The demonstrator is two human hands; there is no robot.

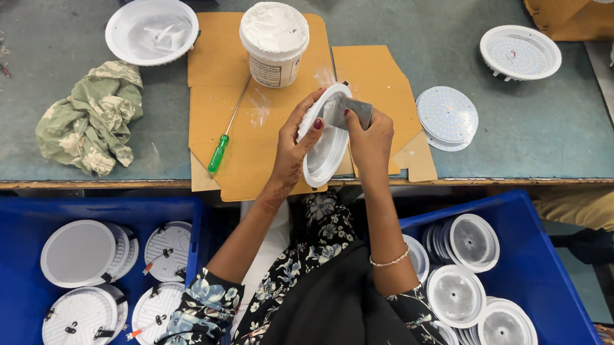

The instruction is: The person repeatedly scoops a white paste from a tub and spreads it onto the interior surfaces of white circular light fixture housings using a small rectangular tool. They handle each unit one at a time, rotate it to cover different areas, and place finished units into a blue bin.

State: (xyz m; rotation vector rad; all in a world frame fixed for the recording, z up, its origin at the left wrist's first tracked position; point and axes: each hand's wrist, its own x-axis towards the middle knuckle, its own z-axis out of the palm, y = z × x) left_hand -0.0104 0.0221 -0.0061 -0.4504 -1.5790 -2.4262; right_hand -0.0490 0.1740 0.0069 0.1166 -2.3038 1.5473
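Around the cardboard sheet [260, 116] that lies at the middle of the grey-green table [60, 32], everything else takes its place. Below the cardboard, on the near side of the table edge, stand two blue crates: the left crate [2, 272] holds round white lamp housings lying back-up with their spring clips showing, and the right crate [543, 267] holds a fuller stack of housings lying open side up, so by the look of it one pile is handled and the other waits, though which is which cannot be told. Left of the cardboard lies a crumpled green rag [93, 117], with an open white housing [151, 29] above it. On the cardboard's upper part stands a white tub [274, 42] full of white paste, and a green-handled screwdriver [222, 143] lies on its left half. Right of the cardboard rest a round LED disc [446, 117] and another white housing [519, 53]. Over the cardboard's lower edge, the left hand [293, 149] grips one lamp housing [324, 148] by its rim, tilted on edge, while the right hand [370, 145] pinches a small grey scraper [353, 111] against its inside.
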